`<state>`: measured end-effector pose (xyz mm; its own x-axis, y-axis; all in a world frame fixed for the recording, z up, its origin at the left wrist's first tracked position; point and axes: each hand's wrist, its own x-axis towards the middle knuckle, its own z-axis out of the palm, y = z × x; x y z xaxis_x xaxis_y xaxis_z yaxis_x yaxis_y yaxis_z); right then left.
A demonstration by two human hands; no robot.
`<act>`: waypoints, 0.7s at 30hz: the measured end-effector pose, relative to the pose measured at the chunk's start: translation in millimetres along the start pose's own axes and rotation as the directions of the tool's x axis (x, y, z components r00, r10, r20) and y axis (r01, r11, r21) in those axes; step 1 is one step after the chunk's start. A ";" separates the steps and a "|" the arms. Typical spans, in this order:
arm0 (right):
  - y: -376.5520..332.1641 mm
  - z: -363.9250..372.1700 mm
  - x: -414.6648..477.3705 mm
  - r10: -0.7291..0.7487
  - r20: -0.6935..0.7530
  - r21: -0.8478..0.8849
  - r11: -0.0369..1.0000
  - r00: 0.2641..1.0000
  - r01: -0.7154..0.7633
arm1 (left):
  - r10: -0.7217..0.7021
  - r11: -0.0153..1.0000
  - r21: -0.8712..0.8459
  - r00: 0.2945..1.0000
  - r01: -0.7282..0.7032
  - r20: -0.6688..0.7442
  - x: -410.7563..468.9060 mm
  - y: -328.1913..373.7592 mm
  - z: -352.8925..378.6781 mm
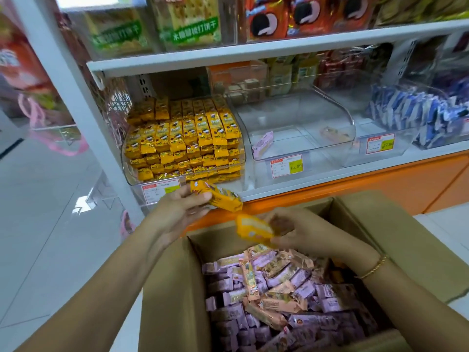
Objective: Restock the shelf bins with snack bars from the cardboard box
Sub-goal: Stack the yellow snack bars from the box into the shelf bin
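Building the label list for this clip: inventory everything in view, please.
cardboard box: one, brown, open, bottom centre
boxed bars: many, purple and peach, inside cardboard box
left bin: one, clear, lower shelf, yellow bars
middle bin: one, clear, nearly bare: purple bar, peach bar
right bin: one, clear, blue-white packs
price tags: three, red-white, bin fronts
packs: several, green, orange-red, top shelf
upper yellow bar: one, yellow, left hand
lower yellow bar: one, yellow-orange, right hand
left hand: one, in front of left bin
right hand: one, over cardboard box
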<state>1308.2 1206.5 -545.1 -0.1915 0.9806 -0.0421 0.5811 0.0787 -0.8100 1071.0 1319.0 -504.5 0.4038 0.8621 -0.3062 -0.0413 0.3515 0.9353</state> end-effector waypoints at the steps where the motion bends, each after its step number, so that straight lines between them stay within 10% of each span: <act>1: 2.4 -4.5 1.1 0.049 -0.050 0.155 0.987 0.998 -0.041 | -0.001 1.000 -0.030 0.999 0.002 0.035 -1.7 5.5 -5.9; 8: -16.7 -1.5 5.3 0.123 -0.173 0.541 0.841 0.977 -0.010 | -0.088 0.994 -0.031 0.912 0.109 0.402 -19.8 14.2 -9.7; 21: -48.1 12.3 -6.1 0.109 -0.284 0.462 0.886 0.953 0.036 | -0.076 0.997 0.000 0.945 0.080 0.317 -31.2 9.1 6.1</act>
<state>1271.7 1194.6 -513.1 0.1058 0.9937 0.0375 0.1423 0.0222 -0.9896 1063.6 1293.1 -485.4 0.6750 0.6722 -0.3041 -0.0091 0.4197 0.9076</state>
